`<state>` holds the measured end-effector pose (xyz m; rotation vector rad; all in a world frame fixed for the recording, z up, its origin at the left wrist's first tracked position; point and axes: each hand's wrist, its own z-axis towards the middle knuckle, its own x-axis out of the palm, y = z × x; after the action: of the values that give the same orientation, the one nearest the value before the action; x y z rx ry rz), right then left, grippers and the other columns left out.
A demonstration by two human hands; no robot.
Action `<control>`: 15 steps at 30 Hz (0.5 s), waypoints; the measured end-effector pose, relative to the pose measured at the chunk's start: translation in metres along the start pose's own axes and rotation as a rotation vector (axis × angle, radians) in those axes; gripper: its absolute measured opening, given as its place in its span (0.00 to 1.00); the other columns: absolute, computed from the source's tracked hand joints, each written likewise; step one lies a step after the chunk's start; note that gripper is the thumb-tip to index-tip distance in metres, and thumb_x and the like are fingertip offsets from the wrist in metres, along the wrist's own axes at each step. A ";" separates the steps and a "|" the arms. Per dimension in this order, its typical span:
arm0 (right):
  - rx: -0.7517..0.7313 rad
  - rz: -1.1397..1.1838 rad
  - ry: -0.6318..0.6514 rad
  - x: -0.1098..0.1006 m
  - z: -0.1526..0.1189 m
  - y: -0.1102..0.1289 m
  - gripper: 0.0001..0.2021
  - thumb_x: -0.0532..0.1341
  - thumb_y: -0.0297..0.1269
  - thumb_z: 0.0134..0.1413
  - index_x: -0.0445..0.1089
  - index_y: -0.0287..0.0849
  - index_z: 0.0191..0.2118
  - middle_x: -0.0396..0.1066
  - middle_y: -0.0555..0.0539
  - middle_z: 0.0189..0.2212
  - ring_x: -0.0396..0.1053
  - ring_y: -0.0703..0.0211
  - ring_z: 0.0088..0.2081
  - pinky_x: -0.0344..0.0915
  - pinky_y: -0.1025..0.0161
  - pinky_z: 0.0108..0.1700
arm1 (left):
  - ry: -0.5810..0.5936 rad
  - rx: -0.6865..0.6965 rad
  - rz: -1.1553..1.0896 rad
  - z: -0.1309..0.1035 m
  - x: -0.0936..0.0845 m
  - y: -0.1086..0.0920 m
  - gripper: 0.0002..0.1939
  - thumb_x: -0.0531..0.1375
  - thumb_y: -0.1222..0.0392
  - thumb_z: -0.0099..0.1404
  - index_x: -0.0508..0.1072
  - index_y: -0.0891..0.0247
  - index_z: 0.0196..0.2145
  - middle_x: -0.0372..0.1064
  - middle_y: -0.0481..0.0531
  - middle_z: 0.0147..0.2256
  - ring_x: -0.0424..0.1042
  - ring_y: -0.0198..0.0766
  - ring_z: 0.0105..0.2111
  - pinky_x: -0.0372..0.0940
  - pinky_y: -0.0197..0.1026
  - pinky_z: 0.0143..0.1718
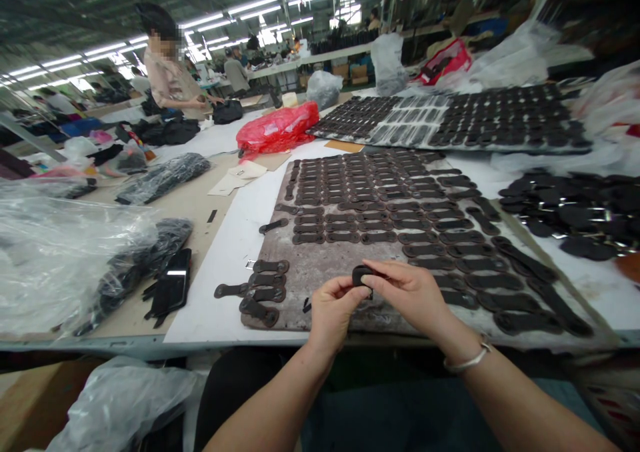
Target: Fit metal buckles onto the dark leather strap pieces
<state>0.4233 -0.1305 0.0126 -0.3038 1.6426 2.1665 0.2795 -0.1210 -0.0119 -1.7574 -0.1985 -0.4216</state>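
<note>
Between the fingertips of both hands is a small dark tab (360, 275), bent over into a loop. My left hand (334, 305) pinches it from the left, and my right hand (407, 292) grips it from the right, with a bangle on that wrist. Both hands are over the near edge of a grey board (330, 265). Rows of flat dark tabs with rounded ends (377, 237) lie on the board. A short stack of such tabs (267, 280) is at its left edge, near a small metal buckle (250, 264).
A phone (173, 280) and clear plastic bags (65, 259) lie to the left. Dark pieces with metal fittings (575, 205) are heaped at right. Behind are a second covered board (450, 119) and a red plastic bag (277, 127). Another person (173, 79) stands at the far left.
</note>
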 end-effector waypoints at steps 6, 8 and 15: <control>-0.024 -0.016 -0.044 0.003 -0.001 0.000 0.10 0.63 0.36 0.51 0.76 0.46 0.41 0.76 0.47 0.36 0.73 0.55 0.37 0.71 0.59 0.40 | -0.018 -0.019 -0.002 0.000 0.001 -0.001 0.09 0.69 0.63 0.46 0.77 0.66 0.28 0.75 0.49 0.26 0.71 0.32 0.27 0.64 0.35 0.34; -0.029 -0.024 -0.054 0.003 -0.001 -0.001 0.10 0.63 0.36 0.51 0.76 0.46 0.40 0.76 0.47 0.36 0.73 0.55 0.37 0.70 0.59 0.40 | -0.016 -0.022 -0.007 0.000 0.001 -0.001 0.09 0.69 0.64 0.46 0.77 0.66 0.28 0.75 0.48 0.26 0.70 0.31 0.26 0.64 0.34 0.33; -0.033 -0.034 -0.069 0.004 -0.002 0.001 0.09 0.63 0.36 0.50 0.77 0.46 0.39 0.76 0.48 0.35 0.73 0.55 0.36 0.71 0.60 0.39 | -0.010 -0.029 -0.011 -0.001 0.002 -0.003 0.07 0.68 0.65 0.47 0.76 0.67 0.27 0.74 0.48 0.25 0.70 0.31 0.26 0.64 0.34 0.33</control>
<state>0.4190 -0.1316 0.0115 -0.2609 1.5549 2.1563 0.2805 -0.1212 -0.0086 -1.7876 -0.2104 -0.4258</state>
